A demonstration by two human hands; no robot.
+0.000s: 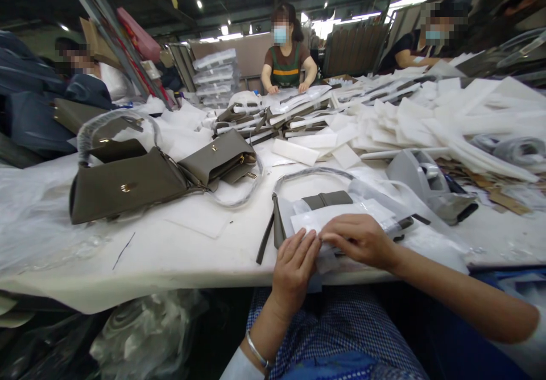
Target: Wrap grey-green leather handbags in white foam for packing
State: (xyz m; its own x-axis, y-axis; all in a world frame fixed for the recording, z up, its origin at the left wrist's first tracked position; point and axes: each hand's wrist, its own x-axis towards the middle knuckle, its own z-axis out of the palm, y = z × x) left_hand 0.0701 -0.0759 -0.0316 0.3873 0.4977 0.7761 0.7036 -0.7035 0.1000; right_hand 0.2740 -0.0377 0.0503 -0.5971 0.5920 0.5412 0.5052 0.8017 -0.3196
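A dark olive handbag [326, 199] lies on the table in front of me, partly covered by a white wrapping sheet [307, 219]. Its handle [315, 172], wrapped in clear film, arches out on the far side, and a dark strap [265, 238] hangs at its left. My left hand [295, 263] rests on the near edge of the sheet with fingers stretched out flat; its thumb is hidden. Just beside those fingertips, my right hand [362, 240] is closed in a pinch at the sheet's edge. The bag's near side is hidden by both hands.
Two more olive handbags [128, 184] [217, 161] stand at the left. A grey tape dispenser [416, 175] sits to the right. Piles of white foam sheets [409, 118] and wrapped bags fill the far side, where a co-worker [288, 56] handles them. Plastic bags [145, 329] hang below the table edge.
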